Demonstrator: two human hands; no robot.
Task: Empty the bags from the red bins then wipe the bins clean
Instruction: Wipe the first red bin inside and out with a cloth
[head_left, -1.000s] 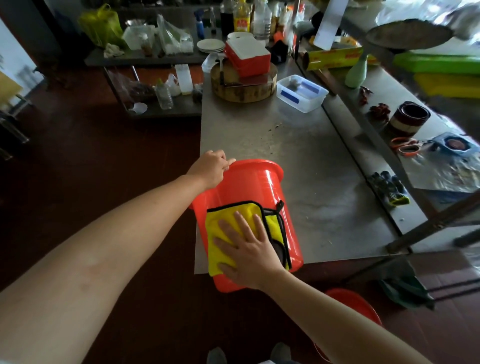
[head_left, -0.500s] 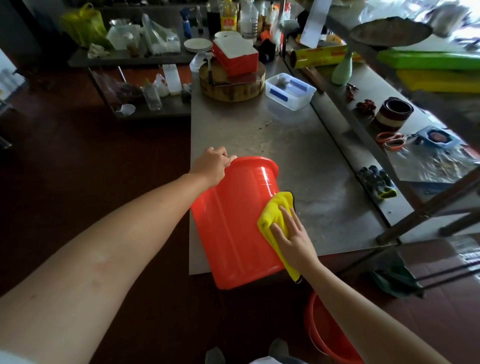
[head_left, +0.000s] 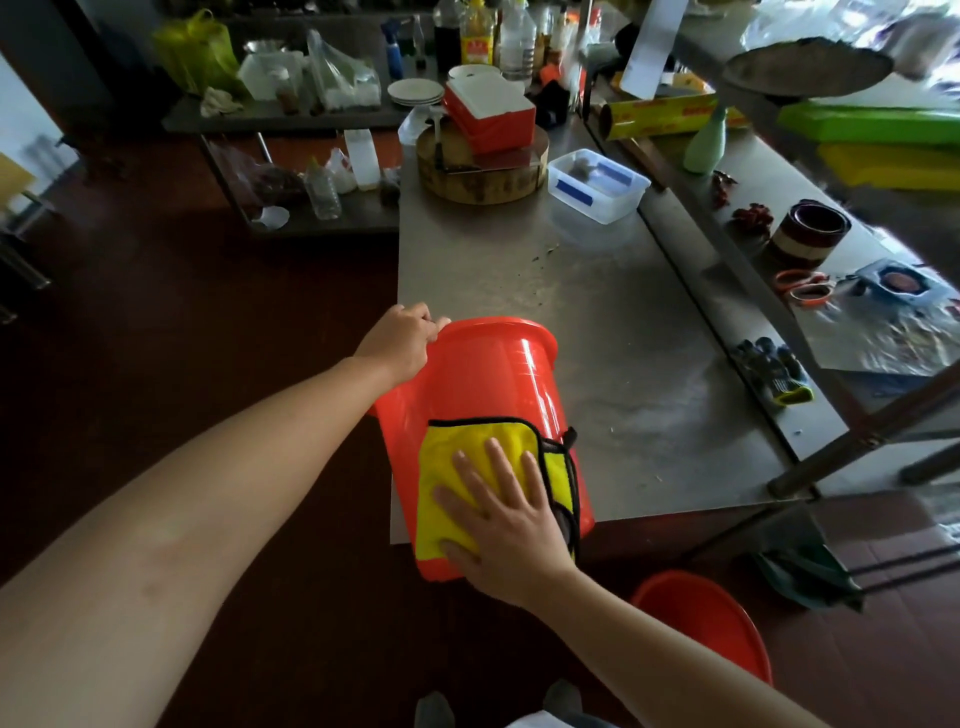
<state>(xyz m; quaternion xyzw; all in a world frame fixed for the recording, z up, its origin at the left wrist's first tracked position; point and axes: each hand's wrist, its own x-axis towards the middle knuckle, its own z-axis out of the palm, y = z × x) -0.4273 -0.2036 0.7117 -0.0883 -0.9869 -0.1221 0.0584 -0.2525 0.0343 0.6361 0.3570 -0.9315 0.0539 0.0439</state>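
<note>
Left hand (head_left: 397, 343) grips red bin (head_left: 483, 379) rim, steadying it at counter (head_left: 597, 312) near edge; right hand (head_left: 511, 535) (flat, not clutching) presses yellow cloth (head_left: 441, 467) against its side.

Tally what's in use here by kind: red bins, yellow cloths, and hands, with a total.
Red bins: 2 (wiped bin, lower bin)
Yellow cloth: 1
Hands: 2 (left hand, right hand)
Total: 5

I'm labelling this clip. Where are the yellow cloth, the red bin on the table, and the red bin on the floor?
yellow cloth (head_left: 441, 447): head view, bare upper-left corner.
red bin on the table (head_left: 483, 376): head view, side wall.
red bin on the floor (head_left: 696, 618): head view, wall.
</note>
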